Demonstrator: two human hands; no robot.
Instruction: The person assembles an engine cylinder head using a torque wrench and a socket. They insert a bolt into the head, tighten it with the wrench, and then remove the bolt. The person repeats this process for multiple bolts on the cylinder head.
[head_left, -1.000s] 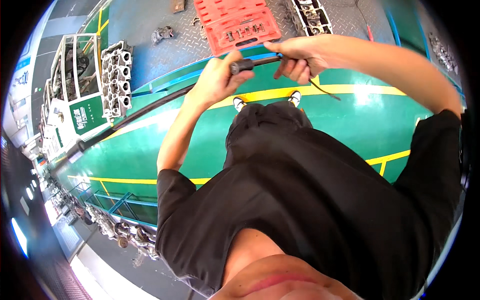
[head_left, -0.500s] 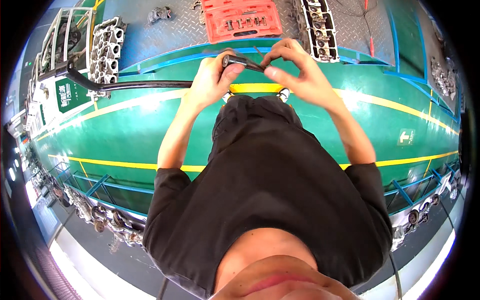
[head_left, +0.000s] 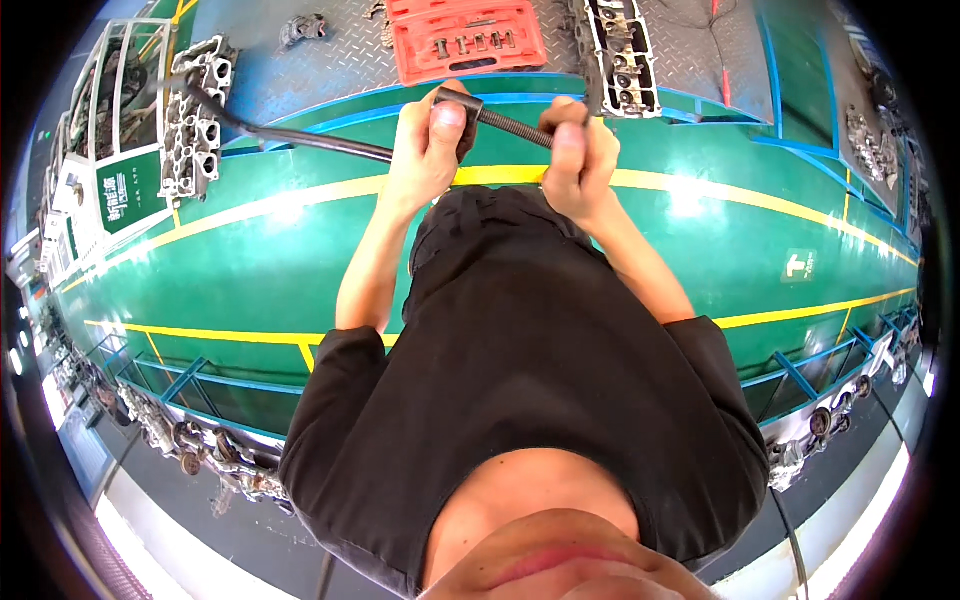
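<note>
My left hand (head_left: 428, 150) is closed around a black valve spring compressor (head_left: 320, 143), whose long bar runs off to the left and bends at its far end. From the short sleeve (head_left: 462, 102) at that hand a threaded rod (head_left: 515, 128) sticks out to the right. My right hand (head_left: 582, 165) is closed at the rod's outer end, with the thumb along the front. The fingers hide the rod's tip, and a dark, blurred piece shows above them.
On a steel-plate bench (head_left: 350, 50) lie a red tool case (head_left: 470, 62) with several metal adapters, a cylinder head (head_left: 622, 60) at right and another cylinder head (head_left: 198, 120) at left. A blue rail (head_left: 350, 119) edges the bench, above green floor (head_left: 300, 265).
The compressor's far bent end has swung upward, and the rod is more exposed. My right hand has gone from a fingertip hold to a closed grip, moving slightly down.
</note>
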